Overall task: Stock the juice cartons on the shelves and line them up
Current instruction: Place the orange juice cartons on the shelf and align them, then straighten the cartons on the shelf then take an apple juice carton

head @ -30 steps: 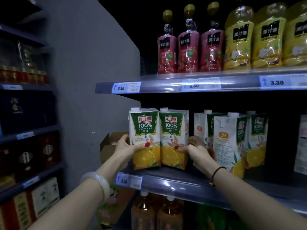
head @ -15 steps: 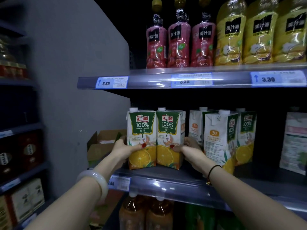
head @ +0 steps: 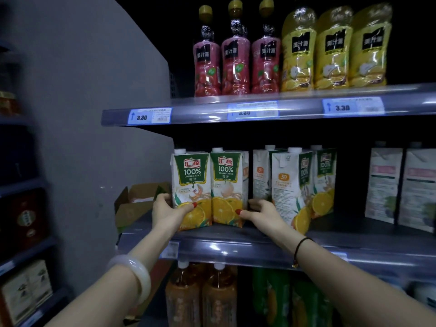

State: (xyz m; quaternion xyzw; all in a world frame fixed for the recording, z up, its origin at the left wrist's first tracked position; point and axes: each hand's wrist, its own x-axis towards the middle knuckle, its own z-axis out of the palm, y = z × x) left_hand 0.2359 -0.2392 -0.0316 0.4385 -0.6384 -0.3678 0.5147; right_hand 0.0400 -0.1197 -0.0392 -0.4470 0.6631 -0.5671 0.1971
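Note:
Two orange juice cartons stand side by side, fronts forward, at the left end of the middle shelf (head: 259,246). My left hand (head: 166,210) grips the outer side of the left carton (head: 191,182), thumb on its front. The outer side of the right carton (head: 227,182) is held by my right hand (head: 262,212), thumb on its lower front. The pair is squeezed together between both hands. To their right stand three more orange juice cartons (head: 289,185), turned at an angle with their sides showing.
An open cardboard box (head: 134,204) sits behind the shelf's left end, beside a grey end panel (head: 82,138). Pink and yellow juice bottles (head: 297,53) fill the upper shelf; white cartons (head: 401,185) stand far right. Bottles (head: 200,293) fill the shelf below.
The two front cartons have stayed clamped between my hands; they sit slightly squarer to the shelf edge. My view has shifted a little to the left and closer.

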